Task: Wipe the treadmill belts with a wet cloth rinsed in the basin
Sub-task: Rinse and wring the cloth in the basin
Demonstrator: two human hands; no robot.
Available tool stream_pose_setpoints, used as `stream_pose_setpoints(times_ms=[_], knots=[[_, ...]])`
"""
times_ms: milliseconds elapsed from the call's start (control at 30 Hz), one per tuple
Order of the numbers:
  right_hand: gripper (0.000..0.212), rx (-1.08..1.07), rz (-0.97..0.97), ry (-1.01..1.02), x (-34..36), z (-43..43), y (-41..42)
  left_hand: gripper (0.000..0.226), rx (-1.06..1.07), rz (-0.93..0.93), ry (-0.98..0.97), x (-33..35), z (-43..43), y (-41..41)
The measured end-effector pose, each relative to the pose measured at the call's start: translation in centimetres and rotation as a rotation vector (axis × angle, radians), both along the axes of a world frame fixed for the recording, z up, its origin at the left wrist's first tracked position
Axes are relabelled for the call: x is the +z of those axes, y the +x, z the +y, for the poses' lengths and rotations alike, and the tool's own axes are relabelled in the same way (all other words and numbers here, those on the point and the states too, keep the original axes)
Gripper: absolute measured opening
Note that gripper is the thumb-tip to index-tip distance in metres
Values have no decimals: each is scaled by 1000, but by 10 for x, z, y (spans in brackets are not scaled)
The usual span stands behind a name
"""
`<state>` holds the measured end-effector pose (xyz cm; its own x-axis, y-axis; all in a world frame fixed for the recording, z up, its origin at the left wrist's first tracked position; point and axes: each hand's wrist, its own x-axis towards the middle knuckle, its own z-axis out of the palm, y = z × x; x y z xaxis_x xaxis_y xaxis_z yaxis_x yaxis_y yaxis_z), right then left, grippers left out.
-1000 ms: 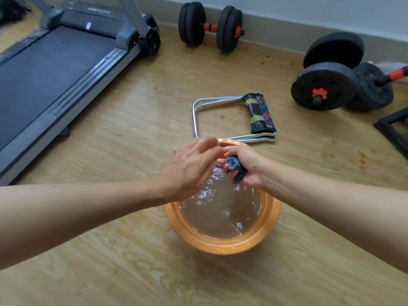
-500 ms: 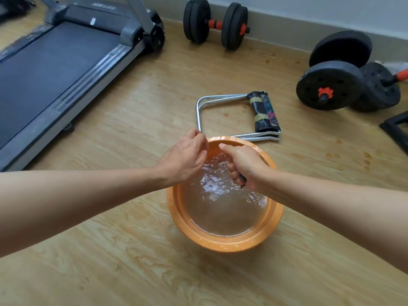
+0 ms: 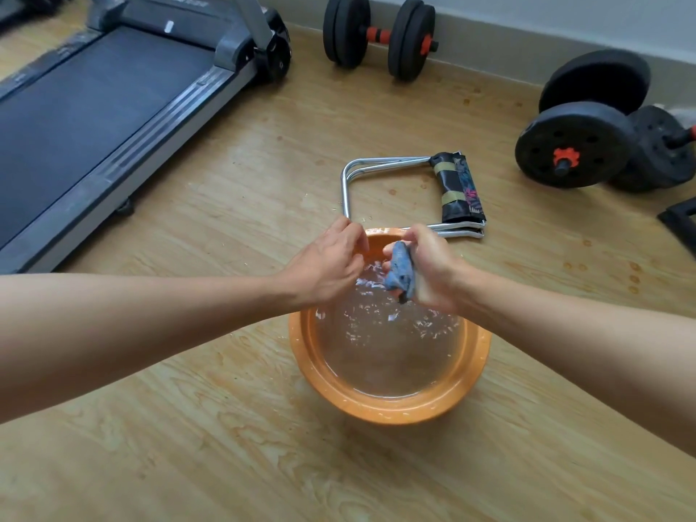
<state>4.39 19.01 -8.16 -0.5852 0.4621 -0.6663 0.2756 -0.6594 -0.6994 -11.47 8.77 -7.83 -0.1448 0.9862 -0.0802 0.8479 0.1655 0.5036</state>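
Right hand (image 3: 433, 269) grips a bunched-up blue cloth (image 3: 400, 275), fingers and thumb curled tight round it, a wad sticking out on the thumb side. Cloth is wet-looking and held above the water (image 3: 388, 352), not in it.

Left hand (image 3: 327, 265) is just left of the cloth with a small gap between them. Its fingers are curled in, back of hand to camera, and nothing shows in it.

Both hands are over the far part of the orange basin (image 3: 391, 412), which sits directly below them on the wooden floor (image 3: 226, 446). The water surface is rippled under the hands.

The treadmill (image 3: 94, 118) is well out to the left of the left hand, dark belt running away from the camera, apart from the basin.

A folded metal-frame stool (image 3: 455, 190) lies flat on the floor just beyond the right hand, next to the basin's far rim. A black dumbbell (image 3: 378, 33) is far ahead of the hands by the wall. A bigger dumbbell (image 3: 576, 148) lies beyond and right of the right hand.
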Motion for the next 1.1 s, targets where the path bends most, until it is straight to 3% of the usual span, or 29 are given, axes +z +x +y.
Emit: stream_pose_setpoints(times_ms=[133,300,433,533,733,1100], knots=[[8,-15,31,-10,6,0,6,11,30,-17,-23,1,0,-3],[18,-96,6,95,-6,2,10,12,50,-47,-27,3,1,-3],[8,-154,76,-83,-8,6,10,10,16,-48,-17,3,2,2],[18,-105,87,-75,-6,8,7,11,23,-58,-13,5,3,3],[47,-95,-104,86,4,8,6,11,28,-79,-13,7,5,1],[48,12,-45,288,11,-1,-8,14,39,-87,-42,5,6,5]])
